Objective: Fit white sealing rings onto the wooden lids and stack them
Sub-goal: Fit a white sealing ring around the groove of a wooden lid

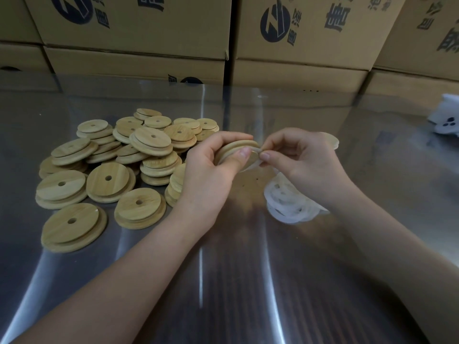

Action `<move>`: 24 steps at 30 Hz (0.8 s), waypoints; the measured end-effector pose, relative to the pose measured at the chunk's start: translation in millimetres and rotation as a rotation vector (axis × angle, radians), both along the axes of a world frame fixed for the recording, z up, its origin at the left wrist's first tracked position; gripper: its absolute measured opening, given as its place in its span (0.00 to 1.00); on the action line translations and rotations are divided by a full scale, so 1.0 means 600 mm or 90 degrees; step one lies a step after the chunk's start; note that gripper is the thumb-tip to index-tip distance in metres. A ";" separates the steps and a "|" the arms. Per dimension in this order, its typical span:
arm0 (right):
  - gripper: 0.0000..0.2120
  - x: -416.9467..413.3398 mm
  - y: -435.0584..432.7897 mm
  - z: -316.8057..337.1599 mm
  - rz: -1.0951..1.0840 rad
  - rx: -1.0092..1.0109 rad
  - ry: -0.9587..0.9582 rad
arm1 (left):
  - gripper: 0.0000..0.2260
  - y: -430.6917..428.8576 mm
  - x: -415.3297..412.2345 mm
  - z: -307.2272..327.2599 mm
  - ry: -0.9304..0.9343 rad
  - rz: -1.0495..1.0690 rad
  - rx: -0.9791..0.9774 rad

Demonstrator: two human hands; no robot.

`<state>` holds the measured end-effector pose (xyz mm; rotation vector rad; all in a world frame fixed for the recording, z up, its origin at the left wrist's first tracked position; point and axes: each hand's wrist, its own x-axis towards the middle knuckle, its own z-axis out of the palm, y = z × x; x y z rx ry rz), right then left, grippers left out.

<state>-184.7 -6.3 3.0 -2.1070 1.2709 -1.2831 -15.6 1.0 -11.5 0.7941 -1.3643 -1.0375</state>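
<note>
Glossy table [223, 281]; left hand [211, 167] grips wooden lid [236, 146] (right hand [303, 160]: ring [252, 163]).

You have a single view, from the wide-angle camera on your head, facing forward and tilted down at the desk [223, 281]. It sits close. Your forearms come in from the bottom corners, and your left hand [211, 167] and right hand [305, 162] meet just above the middle of the frame. There the left grips a lid [236, 146] and the right pinches a ring [249, 167]. Left of the hands the view takes in the heap of lids [106, 180], and under the right hand, the loose rings [285, 202]. Beyond the hands, the boxes [298, 33] close off the top, tilting toward the edges.
</note>
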 end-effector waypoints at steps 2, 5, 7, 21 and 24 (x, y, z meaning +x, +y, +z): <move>0.12 -0.002 0.000 -0.002 0.011 -0.012 -0.001 | 0.09 0.000 0.001 -0.002 0.001 -0.016 -0.001; 0.12 -0.006 0.000 -0.002 0.020 -0.027 -0.012 | 0.08 0.001 0.002 -0.004 -0.029 -0.042 -0.014; 0.11 -0.006 0.001 -0.002 0.020 -0.045 -0.011 | 0.10 0.002 -0.001 -0.004 -0.033 -0.048 -0.011; 0.07 0.002 0.001 -0.012 0.034 0.040 -0.118 | 0.08 -0.007 0.004 -0.005 0.060 0.009 0.104; 0.06 0.005 0.000 -0.018 0.012 0.019 -0.105 | 0.08 -0.005 0.000 -0.004 0.053 0.015 0.121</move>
